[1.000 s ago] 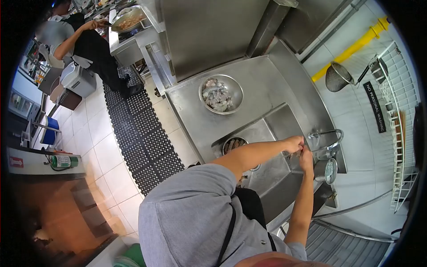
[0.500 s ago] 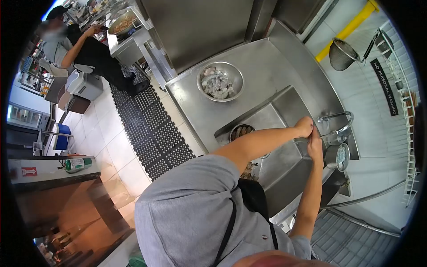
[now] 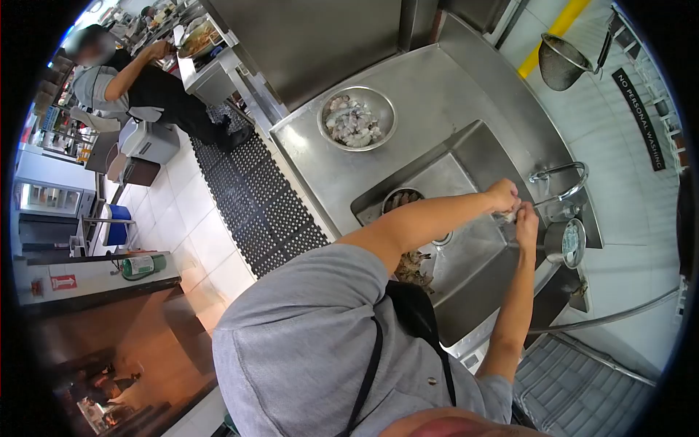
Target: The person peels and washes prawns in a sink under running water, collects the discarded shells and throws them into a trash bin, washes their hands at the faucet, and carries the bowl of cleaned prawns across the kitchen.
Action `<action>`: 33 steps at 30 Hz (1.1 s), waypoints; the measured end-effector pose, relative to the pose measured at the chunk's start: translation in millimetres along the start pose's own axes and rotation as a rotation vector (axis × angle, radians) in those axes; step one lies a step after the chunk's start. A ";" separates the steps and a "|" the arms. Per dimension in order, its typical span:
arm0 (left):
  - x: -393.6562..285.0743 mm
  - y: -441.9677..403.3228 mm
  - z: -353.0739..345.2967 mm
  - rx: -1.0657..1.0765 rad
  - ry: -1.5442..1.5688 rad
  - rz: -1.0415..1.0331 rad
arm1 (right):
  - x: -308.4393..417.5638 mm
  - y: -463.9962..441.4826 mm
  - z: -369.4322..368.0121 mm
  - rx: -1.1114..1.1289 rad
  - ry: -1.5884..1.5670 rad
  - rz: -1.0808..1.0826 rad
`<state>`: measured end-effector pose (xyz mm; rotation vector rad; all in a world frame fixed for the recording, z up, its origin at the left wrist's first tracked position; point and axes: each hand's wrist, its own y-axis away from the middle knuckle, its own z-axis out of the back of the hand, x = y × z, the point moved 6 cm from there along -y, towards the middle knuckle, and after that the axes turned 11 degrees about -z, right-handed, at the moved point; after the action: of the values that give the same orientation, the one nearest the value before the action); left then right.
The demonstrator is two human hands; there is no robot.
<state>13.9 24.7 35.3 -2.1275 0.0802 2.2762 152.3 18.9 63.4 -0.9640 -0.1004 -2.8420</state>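
My left hand [image 3: 503,197] and my right hand [image 3: 526,223] come together over the far right end of the steel sink [image 3: 466,284], beside the tap [image 3: 564,191]. Fingers of both are closed around a small, pale, greyish piece [image 3: 504,216] that looks like a shrimp; the fingers partly hide it. Under my left forearm, a round bowl [image 3: 401,198] of dark, unpeeled shrimp is partly covered. A heap of brownish shrimp shells [image 3: 413,271] lies in the sink close to my body. On the drainboard, a steel bowl [image 3: 357,149] holds grey, peeled shrimp.
A steel pot [image 3: 565,243] stands at the sink's right edge below the tap. A mesh strainer [image 3: 562,64] hangs on the wall rack. At upper left, a co-worker [image 3: 149,87] tends a pan [image 3: 198,40]. A black rubber mat [image 3: 255,197] covers the floor.
My hands have parted slightly at the fingers, and the pale piece between them now shows. The whole view has shifted a little, while bowls and pot stay in place.
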 end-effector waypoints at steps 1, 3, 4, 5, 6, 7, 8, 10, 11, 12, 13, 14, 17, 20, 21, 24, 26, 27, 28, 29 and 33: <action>9.9 -4.6 -3.8 -0.002 0.184 0.003 | 1.2 0.6 -1.1 0.009 0.001 0.001; 17.3 -3.1 -7.8 -0.009 0.371 0.011 | -6.2 2.3 -3.7 0.050 -0.194 -0.159; 12.7 -0.2 -2.3 -0.050 0.319 0.083 | -0.2 3.4 -5.6 0.049 -0.029 -0.122; 7.8 3.0 3.2 -0.087 0.266 0.153 | 3.7 3.9 -6.2 0.047 -0.029 -0.122; 10.8 0.8 -0.7 -0.085 0.267 0.156 | 36.0 13.4 -2.2 -0.029 0.109 0.130; 14.3 -4.0 -3.8 -0.102 0.200 0.138 | 60.1 23.5 0.7 -0.106 0.246 0.380; 17.8 -10.0 -4.2 -0.116 0.131 0.118 | 63.2 20.7 3.5 -0.109 0.244 0.375; 11.3 -10.6 -2.1 -0.080 0.119 0.121 | 49.8 11.6 -4.4 0.040 0.493 0.135; 7.0 -11.4 -2.5 -0.049 0.109 0.118 | 47.3 10.4 -4.9 0.035 0.493 0.129; 2.8 -11.0 -1.8 -0.041 0.107 0.114 | 46.5 9.6 -5.6 0.015 0.513 0.133; -2.8 -11.2 0.3 -0.030 0.101 0.084 | 46.6 7.4 -5.9 -0.006 0.533 0.138; -7.4 -9.8 2.3 -0.022 0.098 0.058 | 45.8 5.0 -5.3 -0.008 0.534 0.136; -12.7 -4.8 7.0 -0.018 0.155 0.153 | 52.6 4.9 -3.7 0.000 0.518 0.096; 1.9 -8.4 4.7 0.014 0.154 0.135 | 63.2 12.3 2.0 -0.014 0.340 0.187; -4.5 -2.8 10.3 0.034 0.183 0.136 | 35.6 0.2 -9.5 -0.025 0.324 0.168; 8.5 -0.4 3.9 0.146 0.318 0.173 | 39.4 4.7 -2.0 -0.007 0.311 0.043; -13.8 11.7 5.1 0.072 0.319 0.103 | 43.6 13.0 3.3 0.022 0.337 0.020; -7.2 7.6 5.6 0.092 0.299 0.100 | 48.4 16.1 9.2 0.066 0.359 0.010; 0.8 4.7 4.6 0.089 0.273 0.097 | 50.1 20.1 10.6 0.121 0.371 0.020; -0.6 8.6 0.0 0.108 0.269 0.110 | 48.2 23.2 14.1 0.121 0.364 -0.003; -15.0 1.9 -5.1 0.103 0.279 0.095 | 50.8 20.1 14.6 0.094 0.401 0.019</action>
<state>19.9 22.8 50.0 -2.4168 0.3028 1.9553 124.2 -5.0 106.3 -0.3628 -0.1764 -2.9166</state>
